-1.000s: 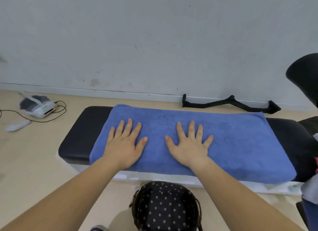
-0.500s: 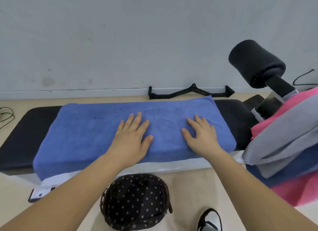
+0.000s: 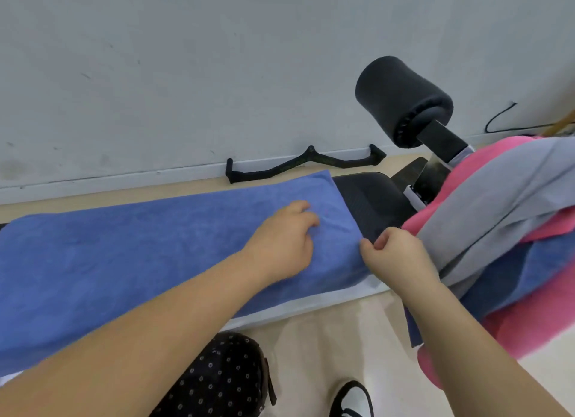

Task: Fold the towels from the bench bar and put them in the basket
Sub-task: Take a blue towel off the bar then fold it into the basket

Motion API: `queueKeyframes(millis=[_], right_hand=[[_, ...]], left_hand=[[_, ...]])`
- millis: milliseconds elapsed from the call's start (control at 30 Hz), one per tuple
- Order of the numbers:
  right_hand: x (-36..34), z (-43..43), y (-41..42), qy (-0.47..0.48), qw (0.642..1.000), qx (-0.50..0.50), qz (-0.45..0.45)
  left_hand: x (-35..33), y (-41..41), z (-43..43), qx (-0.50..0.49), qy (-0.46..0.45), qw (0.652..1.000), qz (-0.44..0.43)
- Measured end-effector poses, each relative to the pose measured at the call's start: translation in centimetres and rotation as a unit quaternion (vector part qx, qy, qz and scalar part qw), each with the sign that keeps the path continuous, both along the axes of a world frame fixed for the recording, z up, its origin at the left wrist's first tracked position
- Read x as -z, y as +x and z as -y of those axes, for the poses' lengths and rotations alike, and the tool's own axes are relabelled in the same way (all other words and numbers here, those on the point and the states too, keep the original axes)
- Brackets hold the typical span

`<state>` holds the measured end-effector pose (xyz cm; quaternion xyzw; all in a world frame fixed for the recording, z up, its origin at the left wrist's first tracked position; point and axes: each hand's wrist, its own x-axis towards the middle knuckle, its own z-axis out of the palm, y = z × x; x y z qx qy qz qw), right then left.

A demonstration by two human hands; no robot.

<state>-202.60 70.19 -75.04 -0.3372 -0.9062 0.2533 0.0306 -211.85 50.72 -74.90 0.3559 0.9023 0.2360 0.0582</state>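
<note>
Head camera looks down, close over the bench (image 3: 373,199).

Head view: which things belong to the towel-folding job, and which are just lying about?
Job: blue towel, gripped at its right end by left hand and right hand; pink, grey and blue towel pile; dotted basket; bench pad.
Lying about: black cable handle by the wall; foam roller; shoe.

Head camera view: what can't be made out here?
Head view:
- Long blue terry towel: left end cut off by the edge.
- Dark dotted fabric basket: inside hidden by left forearm and bottom edge.
- Left hand, right hand: curled fingertips hide whether they grip the towel.
- Pink, grey and blue towel pile: hides what it hangs on; cut off right.
</note>
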Motion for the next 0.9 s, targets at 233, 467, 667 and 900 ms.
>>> queueKeyframes(millis=[233, 467, 667, 900], right_hand=[[0.8, 0.0, 1.1, -0.205, 0.977, 0.022, -0.046], [0.3, -0.7, 1.8, -0.315, 0.948, 0.021, -0.043], [-0.1, -0.4, 1.7, -0.331, 0.943, -0.006, -0.044], [-2.3, 0.2, 2.6, -0.363, 0.919, -0.053, -0.141]], left_hand=[[-0.7, -7.2, -8.6, 0.075, -0.167, 0.979, -0.088], [-0.1, -7.8, -9.6, 0.126, -0.243, 0.950, -0.147], [0.4, -8.3, -7.2, 0.047, -0.160, 0.974, -0.153], [-1.3, -8.7, -7.5, -0.050, 0.065, 0.996, -0.023]])
